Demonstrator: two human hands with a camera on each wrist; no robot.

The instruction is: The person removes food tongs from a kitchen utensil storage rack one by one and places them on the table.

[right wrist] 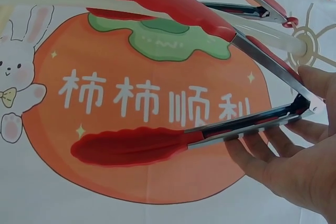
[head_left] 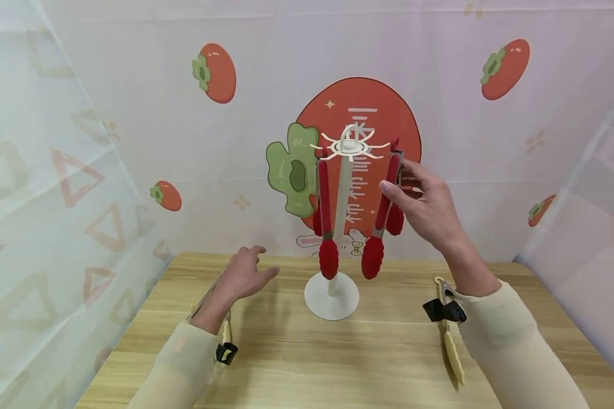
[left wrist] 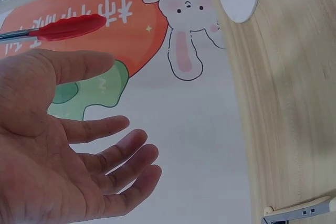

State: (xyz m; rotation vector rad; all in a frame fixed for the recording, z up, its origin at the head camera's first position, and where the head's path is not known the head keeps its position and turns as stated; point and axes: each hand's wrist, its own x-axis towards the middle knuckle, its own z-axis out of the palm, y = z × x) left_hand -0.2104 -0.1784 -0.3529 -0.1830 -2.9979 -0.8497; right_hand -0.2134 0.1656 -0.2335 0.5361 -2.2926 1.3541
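Observation:
My right hand holds a pair of red tongs near the top, thumb on the near side and fingers behind. The tongs point down, their top at a hook on the right of the white rack. In the right wrist view, the arms of these tongs are spread apart. A second pair of red tongs hangs from the left side of the rack. My left hand hovers left of the rack, palm inward, fingers relaxed, holding nothing.
The rack's round white base stands on the wooden table. Cream-tipped tongs with a black piece across them lie at the right. Another cream pair lies partly hidden under the left forearm. Behind is a printed backdrop.

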